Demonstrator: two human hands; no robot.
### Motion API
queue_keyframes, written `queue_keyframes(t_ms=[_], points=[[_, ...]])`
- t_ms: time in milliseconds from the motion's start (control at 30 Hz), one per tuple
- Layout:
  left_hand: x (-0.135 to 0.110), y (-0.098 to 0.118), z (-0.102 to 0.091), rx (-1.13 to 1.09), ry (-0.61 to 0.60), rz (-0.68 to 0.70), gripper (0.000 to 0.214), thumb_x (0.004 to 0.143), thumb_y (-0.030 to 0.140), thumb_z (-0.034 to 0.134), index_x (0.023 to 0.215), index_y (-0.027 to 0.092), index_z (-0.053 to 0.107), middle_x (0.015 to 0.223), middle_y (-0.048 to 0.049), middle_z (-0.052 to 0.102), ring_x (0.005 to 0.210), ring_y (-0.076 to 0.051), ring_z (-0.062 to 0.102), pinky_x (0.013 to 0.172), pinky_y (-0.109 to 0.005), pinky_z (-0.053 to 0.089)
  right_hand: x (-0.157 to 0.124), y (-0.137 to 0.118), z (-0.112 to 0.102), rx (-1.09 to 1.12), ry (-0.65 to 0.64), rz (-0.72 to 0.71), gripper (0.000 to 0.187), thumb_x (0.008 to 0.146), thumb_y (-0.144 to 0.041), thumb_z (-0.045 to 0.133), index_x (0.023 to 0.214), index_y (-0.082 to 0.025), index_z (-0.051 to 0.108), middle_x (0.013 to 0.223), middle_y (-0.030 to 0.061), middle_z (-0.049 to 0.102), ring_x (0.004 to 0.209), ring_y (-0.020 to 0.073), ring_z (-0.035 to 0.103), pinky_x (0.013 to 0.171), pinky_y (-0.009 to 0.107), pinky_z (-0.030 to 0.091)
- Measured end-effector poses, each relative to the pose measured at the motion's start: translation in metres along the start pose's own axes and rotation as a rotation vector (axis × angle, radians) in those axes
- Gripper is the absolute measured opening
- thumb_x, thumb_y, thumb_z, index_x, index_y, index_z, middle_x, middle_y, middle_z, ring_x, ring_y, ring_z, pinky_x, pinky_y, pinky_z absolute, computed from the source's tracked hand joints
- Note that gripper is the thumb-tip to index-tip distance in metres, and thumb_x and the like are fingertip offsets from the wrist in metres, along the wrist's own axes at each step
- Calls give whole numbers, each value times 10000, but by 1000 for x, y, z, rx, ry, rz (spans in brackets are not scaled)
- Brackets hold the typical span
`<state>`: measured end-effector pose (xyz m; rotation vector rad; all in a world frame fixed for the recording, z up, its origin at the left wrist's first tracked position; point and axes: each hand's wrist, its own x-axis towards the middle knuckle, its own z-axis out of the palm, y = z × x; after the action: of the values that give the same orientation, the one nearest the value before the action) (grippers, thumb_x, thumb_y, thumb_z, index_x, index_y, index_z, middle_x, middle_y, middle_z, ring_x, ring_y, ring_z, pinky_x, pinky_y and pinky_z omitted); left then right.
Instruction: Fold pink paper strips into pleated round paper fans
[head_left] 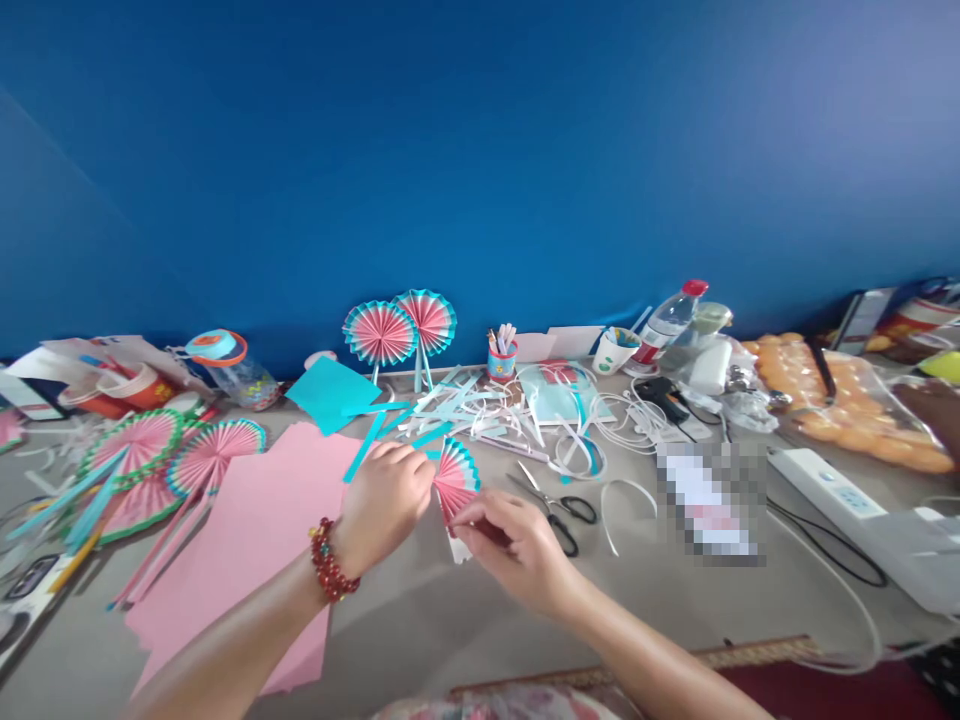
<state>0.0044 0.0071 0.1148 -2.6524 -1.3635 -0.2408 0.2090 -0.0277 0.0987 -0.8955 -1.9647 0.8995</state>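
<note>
A small folded paper fan point(457, 478), pink with a teal and white edge, is partly spread between my two hands. My left hand point(388, 492), with a red bead bracelet at the wrist, is closed at the fan's left edge; its fingertips are hidden. At the fan's narrow lower end, my right hand point(517, 545) pinches with thumb and fingers. A white strip point(460, 548) shows just under that end. Scissors with black handles point(559, 508) lie open to the right of the fan. Pink paper sheets point(247, 540) lie under and beside my left forearm.
Two finished round fans point(381, 334) stand against the blue wall. Several more fans point(135, 445) lie at left. Paper strips point(450, 402) heap behind my hands, near a teal sheet point(330, 393). At right are a bottle point(664, 328), a power strip point(840, 490) and bagged bread point(855, 400).
</note>
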Motion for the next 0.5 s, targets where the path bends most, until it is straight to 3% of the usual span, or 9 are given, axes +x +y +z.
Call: queue_keyframes(t_ms=[167,267,367,500], points=[[-2,1,5,-93,78,-1,162,886,137,484,757,179,573,770,-37,620,779,-210,570,751,-363,432,-1,-4,12,-53,-22,-212,153,889,-143,481,915,-181,627,683,7,599,566,104,497,569,208,377],[-4,1,6,-130,154,-19,174,895,124,462,774,178,574,786,-42,628,785,-205,572,764,-361,433,-5,-3,11,-55,-58,-252,138,854,-116,472,864,-185,591,659,-5,566,563,105,476,562,210,358],[-6,0,10,-207,234,-82,170,898,119,461,791,182,578,805,-38,642,810,-200,582,774,-349,441,-12,0,11,-59,-105,-168,109,814,-108,485,798,-188,557,658,-11,539,583,109,473,582,215,357],[-8,-2,13,-338,296,-153,146,884,108,483,811,188,581,814,-30,653,807,-187,598,774,-329,463,-24,7,18,39,-147,68,107,843,-125,470,777,-190,523,644,-33,490,563,94,436,546,197,328]])
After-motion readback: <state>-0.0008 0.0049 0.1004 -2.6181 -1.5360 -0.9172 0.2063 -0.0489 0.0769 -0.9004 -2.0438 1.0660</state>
